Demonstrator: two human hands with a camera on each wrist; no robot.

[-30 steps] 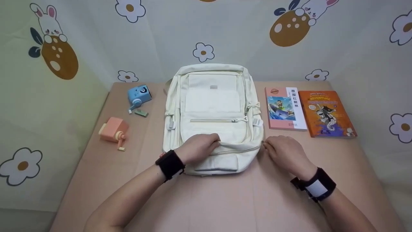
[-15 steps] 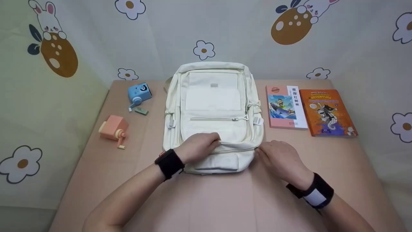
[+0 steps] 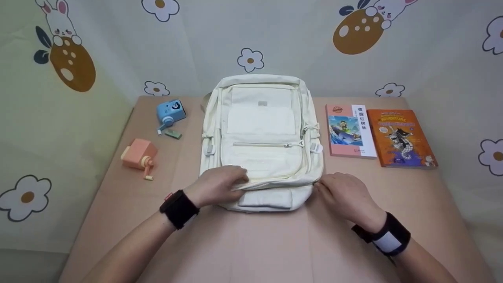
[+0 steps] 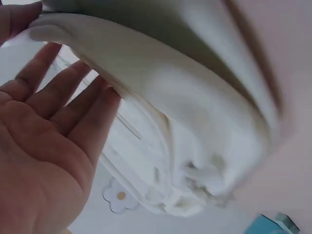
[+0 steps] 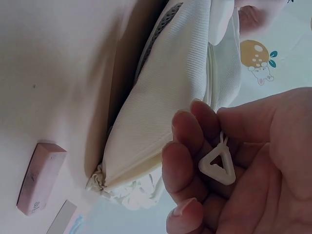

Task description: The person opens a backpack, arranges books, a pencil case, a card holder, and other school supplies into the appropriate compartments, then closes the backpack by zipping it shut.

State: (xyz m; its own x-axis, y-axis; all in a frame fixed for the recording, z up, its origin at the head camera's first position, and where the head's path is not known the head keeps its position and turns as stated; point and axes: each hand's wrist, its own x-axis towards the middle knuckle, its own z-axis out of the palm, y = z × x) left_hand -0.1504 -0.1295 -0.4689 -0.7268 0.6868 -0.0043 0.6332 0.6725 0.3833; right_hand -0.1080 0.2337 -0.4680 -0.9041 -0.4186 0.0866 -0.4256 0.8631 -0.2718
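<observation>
I see the cream backpack [image 3: 259,141] lying flat at the middle of the table [image 3: 275,243]. Left hand [image 3: 218,184] rests on its near edge, fingers [image 4: 73,105] straight against the fabric, thumb over the top fold. Right hand [image 3: 344,192] sits at the bag's near right corner, fingers curled, pinching the white triangular zipper pull [image 5: 217,168]. Two books [image 3: 379,131] lie to the right, two sharpeners [image 3: 155,135] to the left.

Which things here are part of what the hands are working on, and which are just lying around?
In hand:
backpack
zipper pull, pinched by right hand
left hand, on the backpack

Lying about:
two books
blue sharpener
pink sharpener
eraser
</observation>
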